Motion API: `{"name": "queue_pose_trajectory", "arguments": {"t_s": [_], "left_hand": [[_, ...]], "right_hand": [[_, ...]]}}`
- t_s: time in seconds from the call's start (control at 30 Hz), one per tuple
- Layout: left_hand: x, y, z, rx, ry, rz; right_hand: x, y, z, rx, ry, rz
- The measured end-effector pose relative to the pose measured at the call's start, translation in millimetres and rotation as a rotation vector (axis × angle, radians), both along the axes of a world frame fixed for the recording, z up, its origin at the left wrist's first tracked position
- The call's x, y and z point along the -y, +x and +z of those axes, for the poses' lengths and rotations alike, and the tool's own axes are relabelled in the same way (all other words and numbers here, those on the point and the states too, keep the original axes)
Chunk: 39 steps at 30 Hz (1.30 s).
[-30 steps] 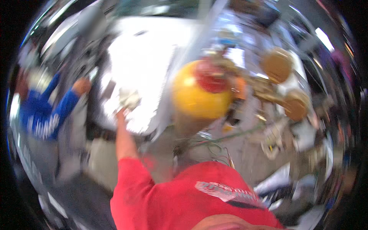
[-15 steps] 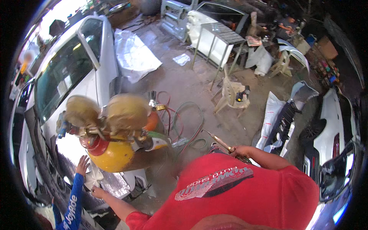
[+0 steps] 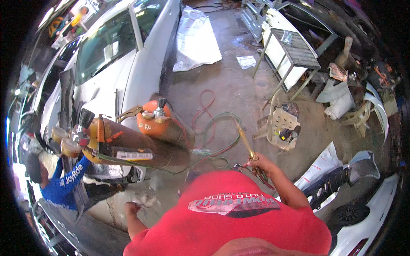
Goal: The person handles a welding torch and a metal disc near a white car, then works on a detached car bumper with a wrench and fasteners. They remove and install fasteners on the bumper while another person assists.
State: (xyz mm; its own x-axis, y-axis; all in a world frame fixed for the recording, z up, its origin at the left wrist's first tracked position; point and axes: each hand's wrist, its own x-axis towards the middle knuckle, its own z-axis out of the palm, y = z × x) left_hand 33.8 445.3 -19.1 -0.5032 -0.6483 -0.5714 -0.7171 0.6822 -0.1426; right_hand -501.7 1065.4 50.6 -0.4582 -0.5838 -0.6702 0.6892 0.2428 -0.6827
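Note:
My right hand is closed around the handle of a brass gas torch. The torch's nozzle points up and away, and red and green hoses coil on the floor beside it. My left hand is low at the left, fingers curled at the edge of a crumpled off-white cloth, which is smeared by motion. Beyond that hand stands a large brown-yellow gas cylinder with a regulator and round gauges. An orange-topped cylinder stands right behind it.
A co-worker in a blue long-sleeved top crouches at the left beside a white car. A plastic chair holds a black-and-yellow tool. Behind it are a metal-framed table and car panels. Loose bumper parts lie at the right.
The view has swung, so the cars, chair and cylinders sit elsewhere in the picture. My left hand and the cloth have come away from the co-worker's hand. The torch stays in my right hand.

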Motion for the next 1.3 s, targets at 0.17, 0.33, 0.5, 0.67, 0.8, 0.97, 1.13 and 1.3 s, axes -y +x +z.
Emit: {"name": "queue_pose_trajectory", "arguments": {"t_s": [0.17, 0.33, 0.5, 0.67, 0.8, 0.97, 1.13, 1.3], "left_hand": [[-106.6, -66.5, -62.8, 0.347, 0.192, -0.727], [-159.6, -221.8, -22.7, -0.285, 0.245, 0.338], [-188.4, -380.1, 69.8, -0.897, 0.056, 0.120], [-191.1, -528.8, 107.6, -1.057, 0.260, 0.041], [-161.6, -663.2, 103.9, -1.196, 0.455, -0.080], [-134.1, -834.6, 111.5, -1.336, 0.737, -0.021], [-85.8, -955.5, 144.7, -1.442, 0.798, -0.094], [-42.4, -1014.3, 153.2, -1.521, 0.779, -0.078]], "right_hand": [[-8.7, -48.9, 61.2, -0.039, -0.141, -0.158], [-16.2, -97.1, 98.7, -0.053, -0.356, -0.303], [-21.2, -145.9, 116.2, -0.056, -0.550, -0.392], [5.7, -204.3, 112.8, -0.131, -0.583, -0.497], [37.9, -271.7, 103.3, -0.197, -0.670, -0.490], [89.4, -362.4, 114.9, -0.262, -0.652, -0.424], [130.8, -429.4, 134.8, -0.258, -0.518, -0.507], [159.3, -484.0, 140.2, -0.258, -0.369, -0.460]]}}
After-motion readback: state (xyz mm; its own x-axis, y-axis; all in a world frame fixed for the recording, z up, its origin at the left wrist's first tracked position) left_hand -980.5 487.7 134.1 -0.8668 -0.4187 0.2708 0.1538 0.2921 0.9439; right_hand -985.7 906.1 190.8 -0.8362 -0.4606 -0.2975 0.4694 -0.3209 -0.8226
